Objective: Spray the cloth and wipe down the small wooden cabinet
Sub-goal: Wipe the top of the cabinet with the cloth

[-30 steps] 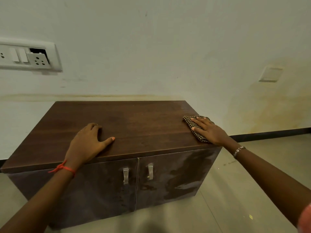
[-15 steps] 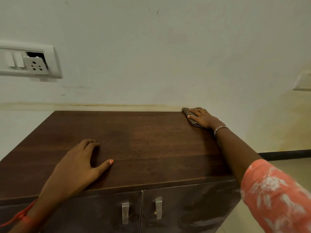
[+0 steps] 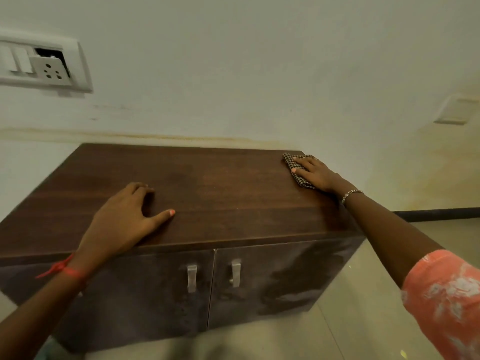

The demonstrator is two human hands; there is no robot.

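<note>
The checked cloth (image 3: 296, 167) lies folded flat on the top of the small wooden cabinet (image 3: 207, 193), at its far right corner by the wall, pinned under the right hand (image 3: 315, 174). That hand is spread open, fingers pressing down on the fabric rather than gripping it. The left hand (image 3: 127, 219) rests open and empty, palm down, near the front edge, well apart from the cloth, bracing. To wipe well, I judge the palm should press evenly and draw the cloth in overlapping strokes toward the left hand, covering corners and edges.
</note>
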